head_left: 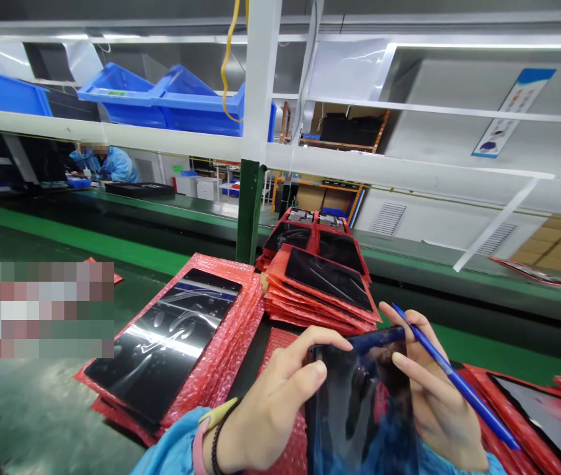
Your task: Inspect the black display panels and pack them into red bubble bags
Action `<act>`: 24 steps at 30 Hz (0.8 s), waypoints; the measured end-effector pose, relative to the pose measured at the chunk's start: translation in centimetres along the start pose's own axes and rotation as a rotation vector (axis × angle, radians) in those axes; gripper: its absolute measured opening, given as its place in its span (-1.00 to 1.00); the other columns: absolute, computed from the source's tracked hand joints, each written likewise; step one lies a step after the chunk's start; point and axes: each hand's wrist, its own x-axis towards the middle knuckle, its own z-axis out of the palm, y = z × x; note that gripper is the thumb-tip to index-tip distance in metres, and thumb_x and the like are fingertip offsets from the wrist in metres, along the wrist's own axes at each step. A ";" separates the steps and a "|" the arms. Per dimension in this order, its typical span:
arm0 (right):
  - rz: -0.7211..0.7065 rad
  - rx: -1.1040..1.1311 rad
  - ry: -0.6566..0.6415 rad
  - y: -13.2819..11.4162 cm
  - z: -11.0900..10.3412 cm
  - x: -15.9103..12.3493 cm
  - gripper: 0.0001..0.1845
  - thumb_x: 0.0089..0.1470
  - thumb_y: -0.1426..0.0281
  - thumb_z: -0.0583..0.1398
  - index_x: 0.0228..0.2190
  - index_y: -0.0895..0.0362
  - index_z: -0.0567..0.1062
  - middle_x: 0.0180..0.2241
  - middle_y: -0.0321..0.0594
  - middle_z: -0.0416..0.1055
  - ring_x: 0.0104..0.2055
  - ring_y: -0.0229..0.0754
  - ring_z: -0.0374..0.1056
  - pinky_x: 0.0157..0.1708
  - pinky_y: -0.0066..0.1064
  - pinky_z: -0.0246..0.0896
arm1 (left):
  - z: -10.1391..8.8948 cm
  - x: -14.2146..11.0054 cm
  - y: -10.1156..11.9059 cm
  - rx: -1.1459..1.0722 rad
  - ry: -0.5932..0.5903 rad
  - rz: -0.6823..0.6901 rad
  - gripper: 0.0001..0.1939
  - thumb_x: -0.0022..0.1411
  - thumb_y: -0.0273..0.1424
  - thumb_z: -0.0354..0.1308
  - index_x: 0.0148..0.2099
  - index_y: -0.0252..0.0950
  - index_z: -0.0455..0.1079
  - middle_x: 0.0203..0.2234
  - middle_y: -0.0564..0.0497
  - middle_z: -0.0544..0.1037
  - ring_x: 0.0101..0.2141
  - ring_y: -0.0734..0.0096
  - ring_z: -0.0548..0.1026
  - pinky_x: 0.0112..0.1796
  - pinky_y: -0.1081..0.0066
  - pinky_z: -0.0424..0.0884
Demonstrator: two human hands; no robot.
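A glossy black glass panel (360,409) stands tilted in front of me, held by both hands. My left hand (280,396) grips its left edge, thumb on the face and fingers curled over the top corner. My right hand (433,396) holds the right edge and also carries a blue pen (459,379) between its fingers, the pen slanting down to the right. A large black panel (162,346) lies on red bubble wrap (226,343) to the left.
A stack of red bubble-wrap sleeves with black panels (325,287) lies just beyond my hands. More wrapped panels (552,415) sit at the right. A green post (249,211) rises behind. Blue bins (171,99) sit on the shelf. Another person (105,165) works far left.
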 end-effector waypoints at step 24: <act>0.218 -0.021 0.067 -0.4 0.3 -0.3 -0.30 -0.38 0.33 0.47 -0.09 -0.13 0.50 0.20 -0.26 0.33 0.12 0.17 0.35 0.08 -0.02 0.28 | -1.1 1.4 -1.0 -0.461 -0.053 -0.160 -0.75 0.23 -0.17 0.10 -0.26 -0.26 0.31 -0.55 0.14 0.31 -0.59 0.59 0.30 -0.58 0.61 0.17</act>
